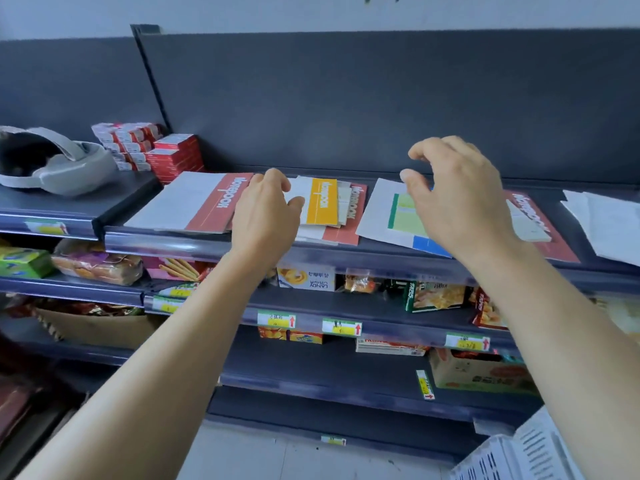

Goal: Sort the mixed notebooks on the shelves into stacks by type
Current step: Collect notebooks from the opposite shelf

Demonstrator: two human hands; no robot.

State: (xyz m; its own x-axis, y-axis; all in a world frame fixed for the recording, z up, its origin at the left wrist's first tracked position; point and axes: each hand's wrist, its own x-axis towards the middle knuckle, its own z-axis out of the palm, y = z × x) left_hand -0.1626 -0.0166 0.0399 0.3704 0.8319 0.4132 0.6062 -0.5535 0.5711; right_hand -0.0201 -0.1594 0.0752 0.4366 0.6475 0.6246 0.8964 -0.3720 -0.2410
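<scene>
Notebooks lie flat on the top shelf. At the left is a large white and red notebook. Beside it, a small yellow notebook tops a loose pile that includes another red notebook. To the right are a white notebook with green and blue panels and a red notebook with a small white one on it. My left hand hovers curled at the yellow notebook's left edge, thumb over its white cover, fingertips hidden. My right hand hangs above the green and blue notebook, fingers loosely bent, holding nothing.
White papers lie at the far right of the shelf. Red boxes and a grey headset sit on the left shelf section. Lower shelves hold snack packets and boxes. A white basket stands at the bottom right.
</scene>
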